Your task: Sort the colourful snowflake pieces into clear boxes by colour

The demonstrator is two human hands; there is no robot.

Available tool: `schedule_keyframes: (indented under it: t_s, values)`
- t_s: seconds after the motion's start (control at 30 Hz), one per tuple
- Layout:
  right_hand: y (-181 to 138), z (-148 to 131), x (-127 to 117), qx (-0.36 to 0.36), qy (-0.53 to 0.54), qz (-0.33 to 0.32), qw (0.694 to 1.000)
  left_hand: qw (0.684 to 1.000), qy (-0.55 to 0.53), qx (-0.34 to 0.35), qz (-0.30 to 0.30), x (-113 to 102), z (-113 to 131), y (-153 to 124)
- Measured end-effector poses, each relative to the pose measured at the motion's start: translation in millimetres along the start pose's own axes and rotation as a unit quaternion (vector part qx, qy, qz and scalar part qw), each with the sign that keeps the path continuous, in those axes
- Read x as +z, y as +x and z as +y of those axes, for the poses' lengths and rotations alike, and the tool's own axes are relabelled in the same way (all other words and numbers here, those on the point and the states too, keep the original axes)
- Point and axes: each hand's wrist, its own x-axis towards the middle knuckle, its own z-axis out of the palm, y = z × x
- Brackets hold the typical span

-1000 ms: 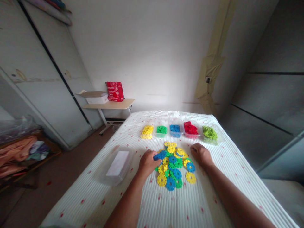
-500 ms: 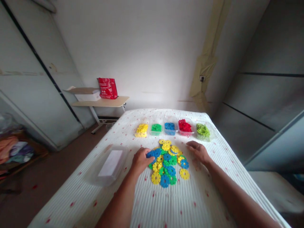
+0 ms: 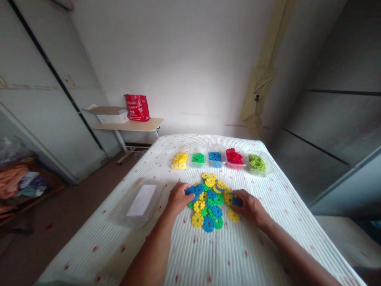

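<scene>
A loose pile of notched plastic discs (image 3: 204,207) in yellow, blue and green lies on the cloth-covered table (image 3: 196,258). At the pile's left edge, my left hand (image 3: 177,197) is closed with thumb and fingers on a blue notched disc (image 3: 190,190), among other blue discs. On the right edge my right hand (image 3: 251,207) has its fingertips curled round another blue notched disc (image 3: 237,201), partly covered by the fingers. A single yellow disc (image 3: 233,215) lies just below those fingers, and a further yellow disc (image 3: 228,199) is beside them.
Behind the pile stands a row of clear tubs: a yellow-filled tub (image 3: 179,161), a green one (image 3: 198,159), a blue one (image 3: 215,159), a red one (image 3: 235,158) and a lime one (image 3: 257,163). A clear container (image 3: 139,202) with a white label is at left.
My right hand has moved left and down to the pile's right edge and closed on a blue disc there. My left hand stays on its blue disc. The view has shifted slightly.
</scene>
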Motion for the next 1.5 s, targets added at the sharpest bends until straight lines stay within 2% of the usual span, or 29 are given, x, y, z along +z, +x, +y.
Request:
schedule_keyframes:
  t_s: [0.13, 0.23, 0.33, 0.43, 0.53, 0.7, 1.37, 1.5]
  values:
    - [8.8, -0.2, -8.4, -0.037, 0.053, 0.036, 0.997, 1.000, 0.011, -0.001, 0.006, 0.8, -1.1, 0.6]
    - [21.7, -20.5, -12.2, -0.088, 0.067, 0.022, 0.994, 1.000, 0.012, 0.002, 0.008, 2.1, -3.1, 1.4]
    - [38.2, -49.5, -10.1, -0.104, 0.047, -0.015, 0.993, 1.000, 0.016, -0.005, 0.015, 3.8, -4.4, 1.6]
    - [52.8, -72.5, -2.0, -0.069, -0.033, -0.077, 0.994, 0.999, 0.023, -0.013, 0.019, 5.1, -3.9, 1.8]
    - [61.4, -82.2, 8.5, -0.033, -0.120, -0.136, 0.983, 0.999, 0.033, -0.015, 0.021, 5.7, -2.7, 2.1]
    - [64.6, -82.6, 16.4, -0.027, -0.148, -0.143, 0.978, 0.999, 0.043, -0.012, 0.024, 6.1, -2.1, 2.5]
    - [75.0, -79.5, 12.7, -0.070, -0.116, -0.195, 0.971, 0.999, 0.045, -0.004, 0.026, 7.2, -4.2, 3.6]
    - [73.8, -79.6, 8.5, -0.079, -0.077, -0.158, 0.981, 0.999, 0.042, -0.005, 0.026, 6.7, -4.1, 3.6]
